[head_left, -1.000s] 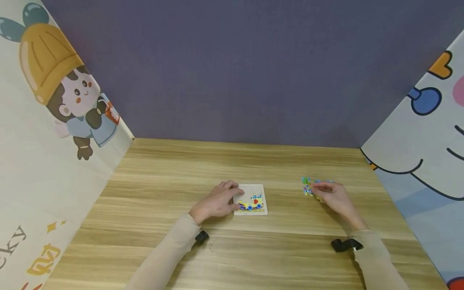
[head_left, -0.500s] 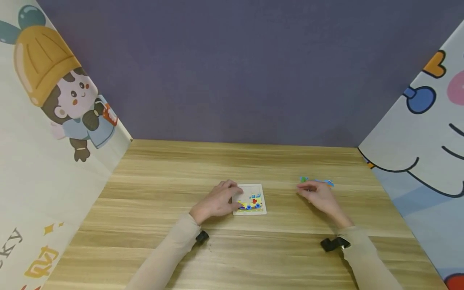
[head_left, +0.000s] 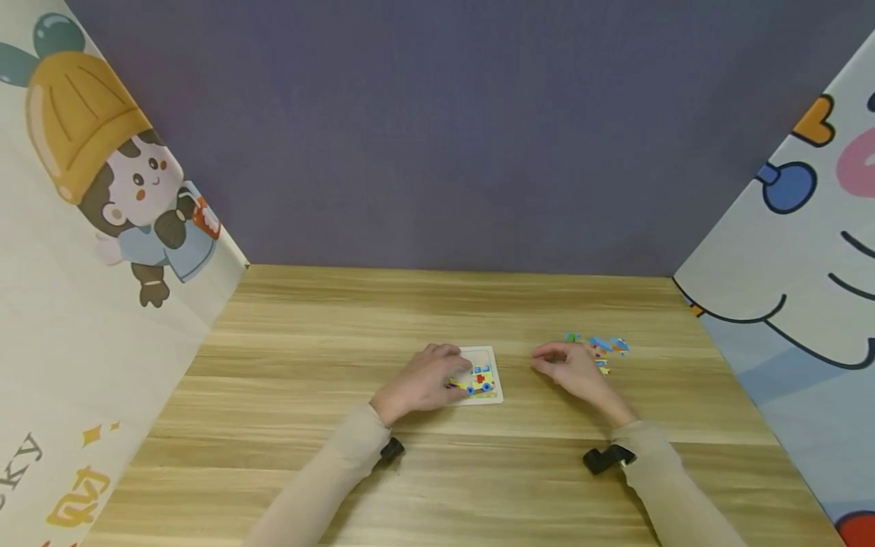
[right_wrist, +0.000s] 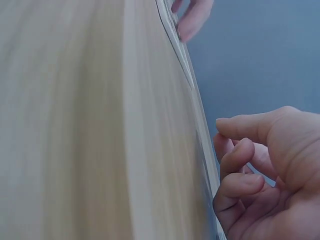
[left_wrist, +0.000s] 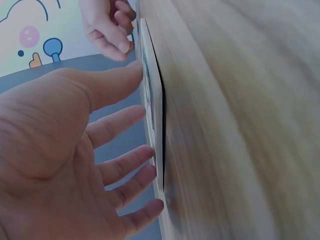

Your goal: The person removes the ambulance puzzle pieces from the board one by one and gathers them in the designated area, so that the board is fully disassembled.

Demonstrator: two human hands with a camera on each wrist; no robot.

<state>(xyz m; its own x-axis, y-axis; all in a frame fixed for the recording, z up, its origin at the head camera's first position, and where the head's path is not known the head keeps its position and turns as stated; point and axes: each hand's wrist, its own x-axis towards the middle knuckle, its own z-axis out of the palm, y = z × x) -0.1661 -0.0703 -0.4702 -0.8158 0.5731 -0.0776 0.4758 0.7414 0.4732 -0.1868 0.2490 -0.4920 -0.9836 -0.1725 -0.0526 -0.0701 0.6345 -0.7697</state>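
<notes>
A small white-framed jigsaw board (head_left: 498,380) lies on the table, partly filled with a yellow vehicle picture bearing a red cross. My left hand (head_left: 424,380) rests over its left part, fingers spread; in the left wrist view those extended fingers (left_wrist: 122,165) meet the board's edge. Right of the board, my right hand (head_left: 574,372) is above the table with thumb and forefinger brought together in a pinch. Its puzzle piece is almost wholly hidden by the fingertips. Beyond that hand lie several loose puzzle pieces (head_left: 600,344), some covered by it.
The wood-grain table (head_left: 465,471) meets a dark back wall (head_left: 437,137). Printed cartoon panels stand at the left (head_left: 48,251) and right (head_left: 807,304). Each wrist wears a black camera strap, the right one (head_left: 608,459) showing most.
The right hand has moved left from the loose pieces toward the board, uncovering some of them. My left hand has shifted slightly right and covers more of the board.
</notes>
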